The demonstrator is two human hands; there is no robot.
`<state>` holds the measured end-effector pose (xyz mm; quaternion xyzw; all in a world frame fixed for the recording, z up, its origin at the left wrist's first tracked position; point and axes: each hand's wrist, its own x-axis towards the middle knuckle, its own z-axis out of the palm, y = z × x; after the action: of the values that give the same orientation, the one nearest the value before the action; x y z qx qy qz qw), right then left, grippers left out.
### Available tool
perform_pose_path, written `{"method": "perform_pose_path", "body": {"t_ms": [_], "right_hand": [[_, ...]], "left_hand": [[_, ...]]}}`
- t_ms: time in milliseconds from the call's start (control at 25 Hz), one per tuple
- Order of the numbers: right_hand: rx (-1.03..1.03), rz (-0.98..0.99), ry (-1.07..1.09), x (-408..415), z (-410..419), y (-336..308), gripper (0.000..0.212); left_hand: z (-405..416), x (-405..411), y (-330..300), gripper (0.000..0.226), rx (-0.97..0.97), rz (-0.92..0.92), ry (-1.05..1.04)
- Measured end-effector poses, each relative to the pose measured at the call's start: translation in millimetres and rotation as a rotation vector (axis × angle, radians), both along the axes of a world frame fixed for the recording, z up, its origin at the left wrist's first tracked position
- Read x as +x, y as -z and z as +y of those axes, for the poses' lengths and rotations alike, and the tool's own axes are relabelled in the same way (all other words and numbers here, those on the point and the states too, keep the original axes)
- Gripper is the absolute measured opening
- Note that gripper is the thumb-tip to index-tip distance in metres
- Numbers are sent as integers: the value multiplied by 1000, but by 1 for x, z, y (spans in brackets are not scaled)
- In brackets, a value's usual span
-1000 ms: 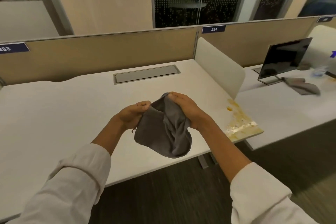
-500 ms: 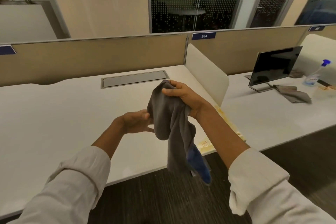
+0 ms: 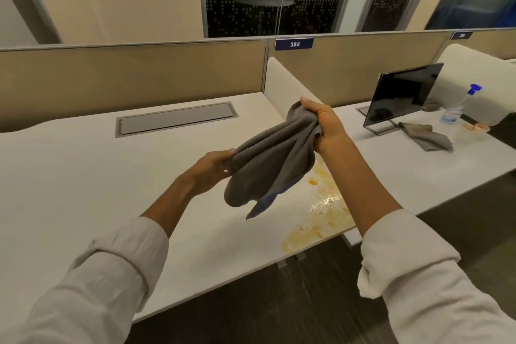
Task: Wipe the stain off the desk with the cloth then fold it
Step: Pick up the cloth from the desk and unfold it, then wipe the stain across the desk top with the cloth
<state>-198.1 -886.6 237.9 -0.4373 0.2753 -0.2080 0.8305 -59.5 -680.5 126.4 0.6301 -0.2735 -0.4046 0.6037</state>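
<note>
A grey cloth (image 3: 272, 158) with a blue edge hangs in the air above the white desk (image 3: 83, 176). My right hand (image 3: 325, 127) grips its upper end, bunched. My left hand (image 3: 210, 169) pinches its lower left edge. The cloth sags between the two hands and a corner dangles down. A yellow-orange wet stain (image 3: 318, 215) spreads over the desk's right front corner, just below and right of the cloth. My right forearm hides part of the stain.
A white divider panel (image 3: 282, 84) stands at the desk's right end. On the neighbouring desk are a tilted monitor (image 3: 402, 92), a second grey cloth (image 3: 427, 138), a spray bottle (image 3: 458, 107) and small cups (image 3: 474, 128). A cable tray lid (image 3: 176, 119) lies at the back.
The cloth hung straight down from my right hand; my left hand has now taken its edge and the two hands have drawn apart, spreading it. The view shifted, showing the stain again.
</note>
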Motion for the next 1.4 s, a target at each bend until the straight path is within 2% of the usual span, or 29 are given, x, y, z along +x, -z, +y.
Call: {"method": "perform_pose_path", "body": {"t_ms": [120,240,360,440,520,560,640,680,760,800,840,920,1000,1080,1240,1400], "right_hand": [[29,193,48,1,-27,40,19],[49,290,28,10,-48,69,19],[-41,399,-75,29,-78,73,22],[-78,397,-181,47,-99,66,30],[-162,447,-345,63,-117,63,27],[-234,505,-439,70,-123,68,22],[-480,668,-633,79,-128,91,29],[-708,771,-729,81,-128,108,38],[-1273,922,-898,81,-120,145,59],[-1481,903,-900,81,-114,159,68],[-1589,804,-870,82,-107,171,73],[-1603,512,-891,82,-87,195,74],[-1714,341,-1086,75,-55,227,77],[-1854,269,-1198,62,-28,260,77],[-1957,42,-1008,58,-15,286,59],[-1974,-144,-1038,40,-6,297,53]], "left_hand": [[-18,10,-4,48,166,-191,-178],[-36,11,-7,50,190,-222,-222],[-57,15,-8,41,182,-278,-285],[-68,20,-11,38,160,-259,-323],[-76,22,-7,30,152,-138,-373],[-77,20,1,24,184,-100,-389],[-75,8,30,15,329,-89,-401],[-70,-2,48,12,429,-101,-409],[-54,-26,83,22,642,-232,-407],[-46,-36,95,32,714,-341,-432],[-39,-42,103,41,749,-434,-515],[-29,-50,108,49,715,-495,-728],[-22,-58,112,48,675,-548,-825],[-15,-68,118,45,650,-619,-847],[2,-87,127,47,663,-693,-876],[0,-96,135,42,694,-701,-839]]}}
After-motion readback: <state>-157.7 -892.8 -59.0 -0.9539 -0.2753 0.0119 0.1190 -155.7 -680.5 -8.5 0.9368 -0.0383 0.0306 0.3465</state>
